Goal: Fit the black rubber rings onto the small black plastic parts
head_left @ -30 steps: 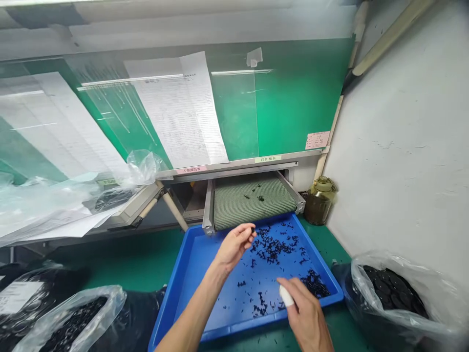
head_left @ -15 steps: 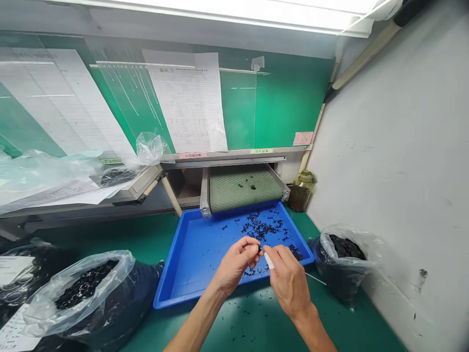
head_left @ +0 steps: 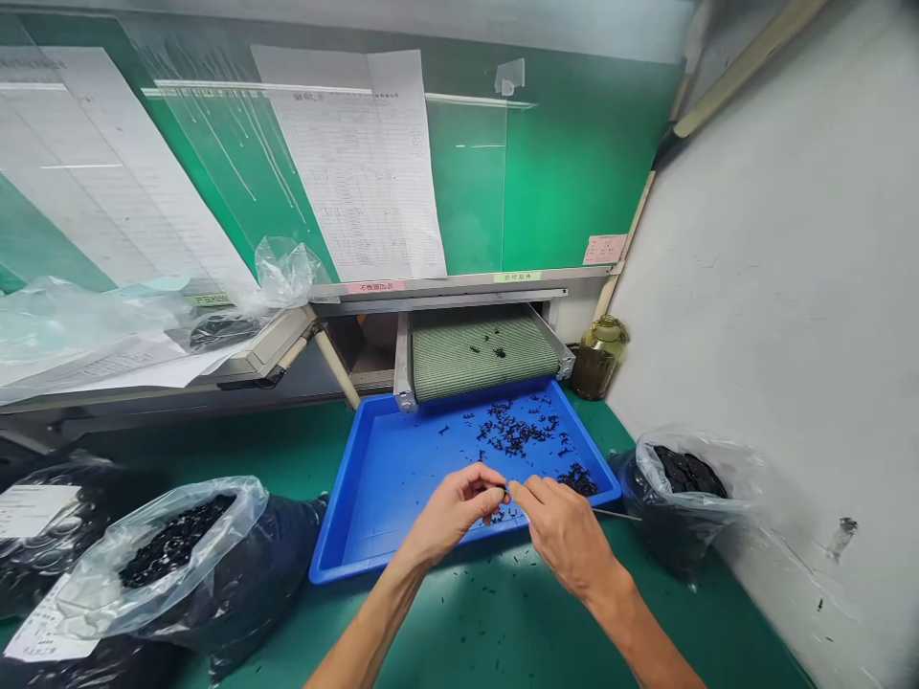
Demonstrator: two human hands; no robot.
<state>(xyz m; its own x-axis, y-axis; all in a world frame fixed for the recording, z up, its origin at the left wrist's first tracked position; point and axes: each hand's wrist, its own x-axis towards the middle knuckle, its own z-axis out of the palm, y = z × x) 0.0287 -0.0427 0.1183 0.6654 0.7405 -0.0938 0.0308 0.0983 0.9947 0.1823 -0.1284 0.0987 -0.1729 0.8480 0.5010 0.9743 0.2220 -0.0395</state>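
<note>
Desk: green desk [head_left: 459, 632], carrying a blue tray [head_left: 326, 565] at lower centre.
Tray: loose black bits [head_left: 513, 431] heaped toward its upper right.
Left hand [head_left: 452, 509]: fingers [head_left: 482, 481] pinching a small black piece [head_left: 501, 492].
Right hand [head_left: 564, 526]: fingers [head_left: 527, 493] just beside it, grip unclear.

Left hand [head_left: 452, 512], right hand [head_left: 567, 536] now together

Metal rail [head_left: 445, 285]: red label [head_left: 377, 286] reading 不良履历表, left part; green label [head_left: 517, 277] right of it, characters unclear. Above the rail: printed ruled sheet [head_left: 351, 163] and pink note [head_left: 604, 250], both too small to read.
</note>
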